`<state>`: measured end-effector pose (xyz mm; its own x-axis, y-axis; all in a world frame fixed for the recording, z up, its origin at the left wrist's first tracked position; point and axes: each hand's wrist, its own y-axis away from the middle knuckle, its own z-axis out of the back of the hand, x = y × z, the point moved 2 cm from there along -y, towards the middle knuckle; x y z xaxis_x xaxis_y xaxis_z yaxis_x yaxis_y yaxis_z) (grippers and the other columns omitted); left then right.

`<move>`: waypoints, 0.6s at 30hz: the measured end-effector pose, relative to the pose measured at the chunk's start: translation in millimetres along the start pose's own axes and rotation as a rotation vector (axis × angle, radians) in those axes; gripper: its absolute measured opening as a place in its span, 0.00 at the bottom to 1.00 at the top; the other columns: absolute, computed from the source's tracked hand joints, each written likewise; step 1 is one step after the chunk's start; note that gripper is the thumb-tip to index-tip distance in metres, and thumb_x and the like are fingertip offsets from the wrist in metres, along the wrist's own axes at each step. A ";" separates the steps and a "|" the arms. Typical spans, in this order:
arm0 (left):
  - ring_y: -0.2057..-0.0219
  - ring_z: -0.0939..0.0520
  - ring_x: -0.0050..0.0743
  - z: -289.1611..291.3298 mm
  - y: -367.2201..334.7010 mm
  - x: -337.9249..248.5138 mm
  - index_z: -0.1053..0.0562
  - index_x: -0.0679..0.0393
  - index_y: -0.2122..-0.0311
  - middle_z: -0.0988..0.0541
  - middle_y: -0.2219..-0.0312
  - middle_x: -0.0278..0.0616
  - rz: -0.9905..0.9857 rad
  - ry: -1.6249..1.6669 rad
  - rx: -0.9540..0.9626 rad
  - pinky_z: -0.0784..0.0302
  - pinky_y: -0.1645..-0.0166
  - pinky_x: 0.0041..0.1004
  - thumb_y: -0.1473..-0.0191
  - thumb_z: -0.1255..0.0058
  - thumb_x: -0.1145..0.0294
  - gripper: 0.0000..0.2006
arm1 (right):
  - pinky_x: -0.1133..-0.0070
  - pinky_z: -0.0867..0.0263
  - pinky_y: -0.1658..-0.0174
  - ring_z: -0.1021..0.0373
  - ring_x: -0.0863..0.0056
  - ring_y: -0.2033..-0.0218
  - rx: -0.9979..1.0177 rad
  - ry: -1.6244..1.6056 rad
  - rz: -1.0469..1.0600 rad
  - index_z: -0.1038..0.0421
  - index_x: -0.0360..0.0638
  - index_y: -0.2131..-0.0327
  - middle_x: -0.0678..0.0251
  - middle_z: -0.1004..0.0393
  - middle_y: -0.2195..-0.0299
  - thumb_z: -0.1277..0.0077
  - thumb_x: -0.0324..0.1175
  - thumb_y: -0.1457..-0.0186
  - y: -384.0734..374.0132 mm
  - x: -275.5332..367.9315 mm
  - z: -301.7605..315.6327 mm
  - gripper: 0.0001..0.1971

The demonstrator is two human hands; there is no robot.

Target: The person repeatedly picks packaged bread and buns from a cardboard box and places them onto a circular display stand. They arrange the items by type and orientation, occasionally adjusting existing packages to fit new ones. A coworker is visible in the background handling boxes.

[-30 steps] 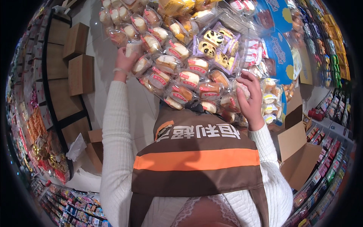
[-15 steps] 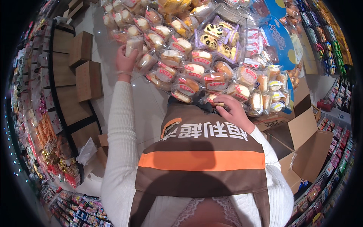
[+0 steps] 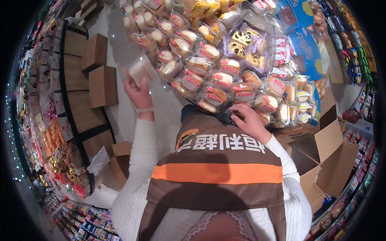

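My left hand (image 3: pixel 137 91) is raised left of the bread display, closed on a clear-wrapped bread pack (image 3: pixel 142 71) that is blurred by motion. Beneath the pack, pale floor shows. At the front edge of the display, close to the apron, lies my right hand (image 3: pixel 250 120). Its thumb stands apart from its bent fingers, and I see nothing held between them. A wrapped bread (image 3: pixel 263 116) peeks out beside this hand. Many more wrapped breads with red labels (image 3: pixel 222 79) are heaped beyond both hands.
Among the breads sits a tray of panda-faced packs (image 3: pixel 246 45). Yellow packs (image 3: pixel 203 8) lie at the back. An open carton (image 3: pixel 327 140) stands at right; brown boxes (image 3: pixel 103 86) line the low shelf (image 3: pixel 76 76) at left. Snack racks (image 3: pixel 60 152) stand farther out.
My left hand has pulled the bread pack away from the heap, out over the floor. The display has shifted rightward in view. My right hand stays at the front edge.
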<state>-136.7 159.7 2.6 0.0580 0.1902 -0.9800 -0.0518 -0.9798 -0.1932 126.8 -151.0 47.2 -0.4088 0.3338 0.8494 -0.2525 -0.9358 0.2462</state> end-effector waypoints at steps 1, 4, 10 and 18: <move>0.38 0.29 0.38 -1.5 13.3 -6.3 0.42 0.70 0.36 0.35 0.37 0.52 0.046 -0.007 -0.017 0.32 0.35 0.33 0.45 0.42 0.78 0.33 | 0.73 0.28 0.51 0.25 0.67 0.54 0.023 -0.058 -0.033 0.27 0.40 0.50 0.61 0.24 0.55 0.43 0.31 0.41 -4.8 4.0 -4.0 0.17; 0.38 0.30 0.38 -17.4 73.4 -23.6 0.44 0.67 0.35 0.35 0.37 0.51 0.194 0.017 0.225 0.33 0.35 0.33 0.44 0.43 0.78 0.33 | 0.73 0.31 0.46 0.27 0.70 0.49 0.090 -0.347 -0.097 0.30 0.40 0.44 0.61 0.25 0.50 0.42 0.33 0.40 -21.2 23.3 -24.6 0.22; 0.30 0.42 0.49 -36.9 67.6 -25.6 0.55 0.65 0.29 0.46 0.31 0.58 0.141 0.050 1.141 0.46 0.28 0.40 0.41 0.44 0.71 0.42 | 0.68 0.42 0.35 0.37 0.63 0.37 0.133 -0.554 -0.120 0.50 0.36 0.32 0.52 0.37 0.39 0.35 0.45 0.45 -71.9 73.0 -64.7 0.46; 0.25 0.66 0.48 -39.2 -0.8 -42.6 0.65 0.63 0.27 0.68 0.27 0.56 0.136 0.190 1.747 0.65 0.25 0.41 0.38 0.49 0.66 0.45 | 0.69 0.42 0.36 0.40 0.64 0.37 -0.244 -0.634 -0.165 0.52 0.37 0.34 0.53 0.40 0.38 0.27 0.40 0.56 -101.1 92.6 -102.5 0.52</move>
<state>-100.1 150.0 46.3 0.0610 -0.0140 -0.9980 -0.9677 0.2442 -0.0626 24.5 -13.9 53.1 0.2241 0.2693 0.9366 -0.4874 -0.8013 0.3470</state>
